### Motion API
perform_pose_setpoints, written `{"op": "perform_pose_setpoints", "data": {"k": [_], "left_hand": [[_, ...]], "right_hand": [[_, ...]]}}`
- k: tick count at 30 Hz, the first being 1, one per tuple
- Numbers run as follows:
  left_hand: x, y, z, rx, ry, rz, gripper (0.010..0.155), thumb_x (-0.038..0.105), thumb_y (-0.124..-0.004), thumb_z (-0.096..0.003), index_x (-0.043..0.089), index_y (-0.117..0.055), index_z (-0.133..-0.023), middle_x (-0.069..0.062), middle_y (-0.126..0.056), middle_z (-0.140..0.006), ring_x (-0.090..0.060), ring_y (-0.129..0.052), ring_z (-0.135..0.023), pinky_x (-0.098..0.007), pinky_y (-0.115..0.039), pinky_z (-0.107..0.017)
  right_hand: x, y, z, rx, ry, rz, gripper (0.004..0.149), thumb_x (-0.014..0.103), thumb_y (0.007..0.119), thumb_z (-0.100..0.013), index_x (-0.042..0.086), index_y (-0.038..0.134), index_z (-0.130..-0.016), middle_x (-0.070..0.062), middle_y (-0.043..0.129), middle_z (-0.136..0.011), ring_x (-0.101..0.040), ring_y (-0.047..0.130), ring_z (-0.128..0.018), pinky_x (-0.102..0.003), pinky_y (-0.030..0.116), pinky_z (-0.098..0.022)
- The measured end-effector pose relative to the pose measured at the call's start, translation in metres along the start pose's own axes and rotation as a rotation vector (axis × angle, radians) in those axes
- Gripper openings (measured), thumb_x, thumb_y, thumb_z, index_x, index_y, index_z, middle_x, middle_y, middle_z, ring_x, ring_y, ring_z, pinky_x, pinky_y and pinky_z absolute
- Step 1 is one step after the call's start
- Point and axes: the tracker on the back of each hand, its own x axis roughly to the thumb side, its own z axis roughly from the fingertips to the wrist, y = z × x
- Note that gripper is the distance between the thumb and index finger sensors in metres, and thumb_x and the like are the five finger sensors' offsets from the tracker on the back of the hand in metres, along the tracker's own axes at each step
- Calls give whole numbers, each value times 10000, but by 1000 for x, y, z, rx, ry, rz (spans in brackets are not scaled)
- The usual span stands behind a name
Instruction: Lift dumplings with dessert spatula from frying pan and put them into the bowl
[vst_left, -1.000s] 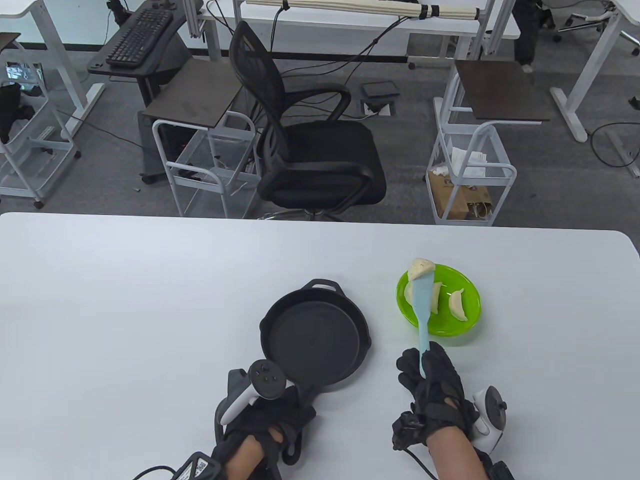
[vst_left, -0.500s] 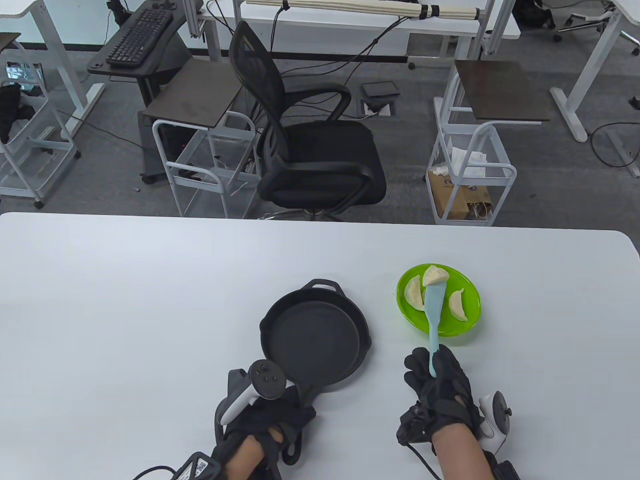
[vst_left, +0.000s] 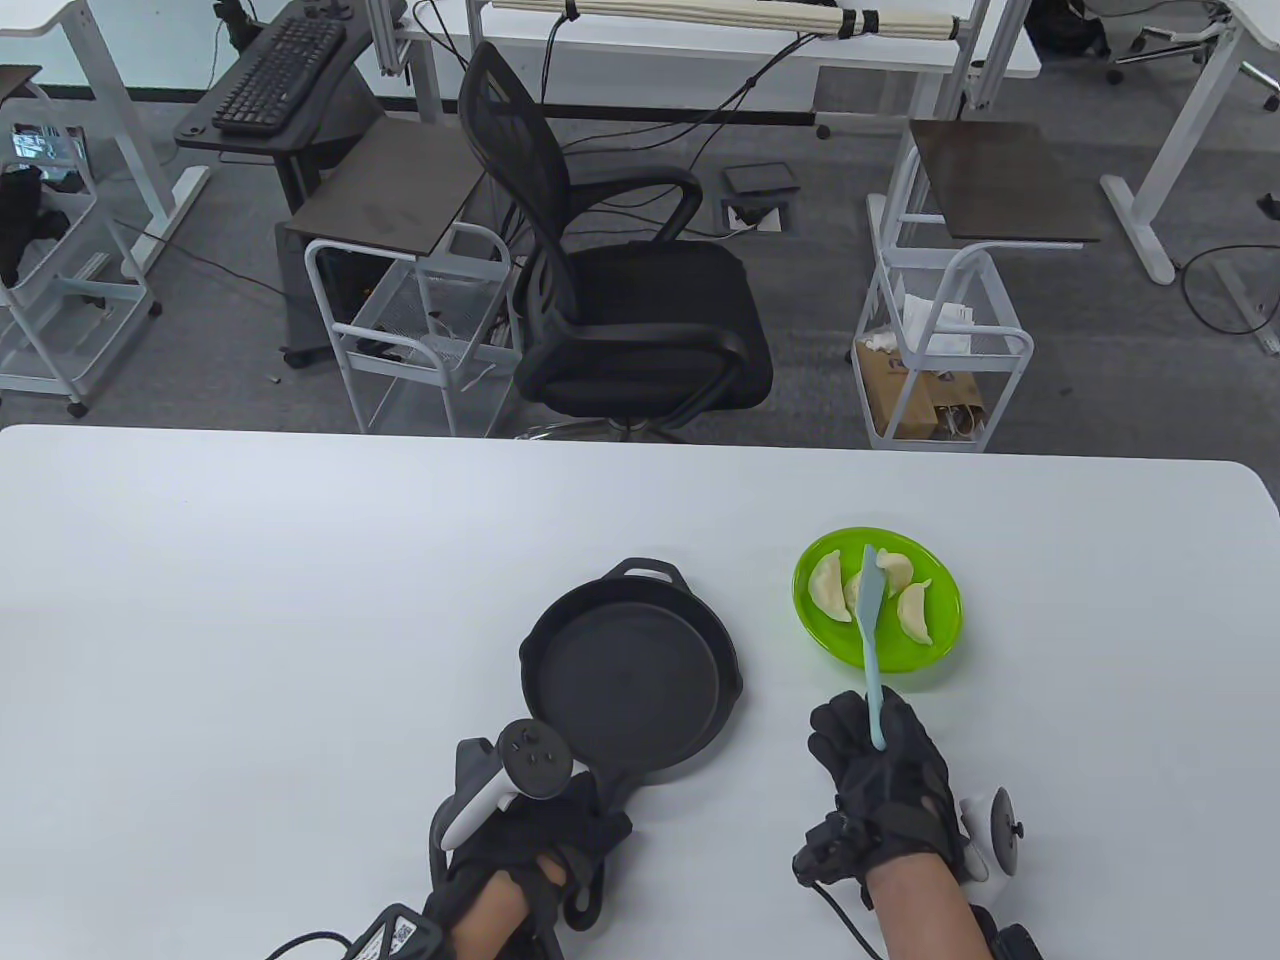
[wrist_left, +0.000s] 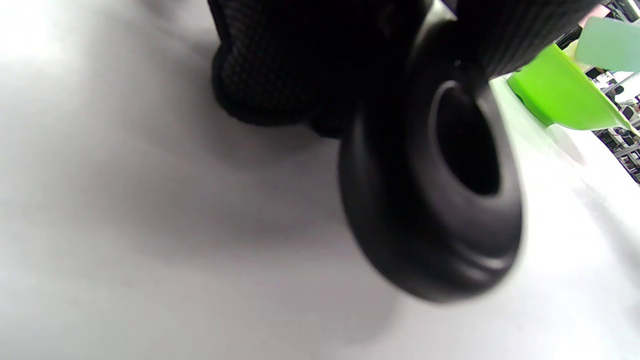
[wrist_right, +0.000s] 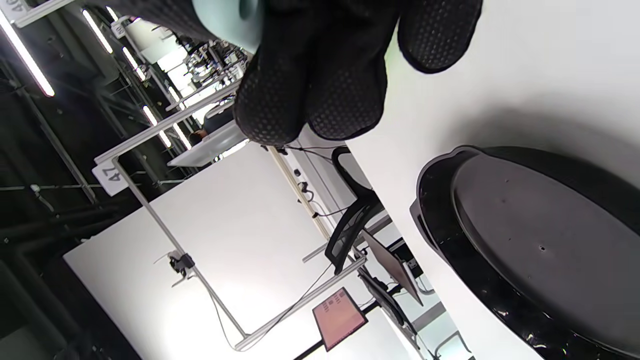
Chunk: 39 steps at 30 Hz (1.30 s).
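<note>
The black frying pan (vst_left: 630, 680) lies empty on the white table; my left hand (vst_left: 530, 830) grips its handle (wrist_left: 430, 165) at the near side. To its right the green bowl (vst_left: 940, 640) holds three dumplings (vst_left: 826, 585) (vst_left: 897, 570) (vst_left: 914, 612). My right hand (vst_left: 880, 770) grips the light blue spatula (vst_left: 870, 640) by its handle. The blade is turned on edge inside the bowl, between the dumplings. In the right wrist view the gloved fingers (wrist_right: 320, 75) wrap the spatula handle (wrist_right: 225, 17), with the pan (wrist_right: 540, 240) below.
The white table (vst_left: 300, 600) reaches to the far edge, where a black office chair (vst_left: 620, 300) stands behind it. Wire carts (vst_left: 940, 350) and desks stand on the floor beyond.
The spatula came down into the bowl carrying a dumpling and rolled onto its edge. That dumpling has slid off and now lies in the bowl with the other two. The left hand stayed still.
</note>
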Motion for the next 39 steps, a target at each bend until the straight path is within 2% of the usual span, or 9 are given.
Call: {"op": "perform_pose_setpoints", "data": {"k": [8, 13, 19, 23, 27, 33, 35, 37, 39], "left_hand": [[0, 0, 0, 0, 0, 0, 772, 646, -749, -463, 206, -550, -1065, 82, -999, -675, -190, -945, -519, -531, -228, -801], [0, 0, 0, 0, 0, 0, 771, 648, -747, -463, 209, -549, -1066, 83, -999, -675, -190, -945, -519, -531, -227, -801], [-1, 0, 0, 3, 0, 4, 776, 657, -747, -460, 215, -552, -1067, 81, -999, -674, -191, -943, -517, -528, -225, -801], [-1, 0, 0, 2, 0, 4, 778, 660, -746, -459, 217, -550, -1069, 81, -998, -676, -191, -943, -517, -529, -224, -801], [-1, 0, 0, 2, 0, 3, 779, 662, -745, -458, 218, -551, -1068, 81, -998, -674, -190, -944, -517, -530, -223, -801], [-1, 0, 0, 3, -2, 2, 777, 672, -744, -455, 230, -565, -1068, 78, -999, -676, -193, -945, -519, -532, -227, -801], [0, 0, 0, 0, -5, -2, 771, 677, -737, -453, 237, -582, -1067, 71, -999, -684, -197, -946, -529, -535, -236, -802], [0, 2, 4, -13, -2, 2, 743, 673, -723, -461, 252, -613, -1063, 62, -999, -718, -213, -954, -559, -544, -262, -803], [1, 9, 15, 7, 56, -6, 735, 682, -709, -466, 271, -620, -1068, 20, -990, -803, -246, -956, -648, -582, -364, -798]], "right_hand": [[4, 13, -1, 133, -78, 181, 614, 407, 608, -607, 71, 358, -1057, -26, 828, -862, -337, 855, -774, -599, 558, -737], [6, 28, -2, 241, -131, 414, 600, 390, 641, -617, 71, 399, -1064, -64, 838, -850, -369, 849, -757, -620, 552, -723], [-2, 46, -5, 310, -142, 842, 542, 354, 693, -602, 42, 561, -1025, -124, 906, -750, -415, 881, -675, -638, 585, -679], [-10, 54, -7, 358, -135, 982, 530, 357, 706, -598, 44, 597, -1012, -128, 924, -719, -414, 894, -646, -633, 597, -674], [-15, 57, -9, 379, -117, 1032, 515, 354, 716, -597, 43, 627, -998, -136, 936, -688, -418, 899, -616, -633, 600, -670], [-15, 58, -8, 281, -157, 1158, 518, 401, 735, -597, 39, 669, -962, -141, 952, -627, -425, 900, -568, -639, 606, -651], [-14, 60, -7, 240, -178, 1286, 622, 483, 736, -586, 41, 606, -1004, -186, 904, -720, -469, 852, -634, -656, 572, -660], [-11, 61, -4, 231, -180, 1388, 737, 556, 717, -580, 65, 464, -1067, -244, 720, -942, -543, 703, -808, -693, 481, -692], [1, 66, 4, 207, -255, 1404, 768, 569, 718, -575, 84, 414, -1086, -272, 554, -1058, -590, 545, -919, -705, 429, -704]]}}
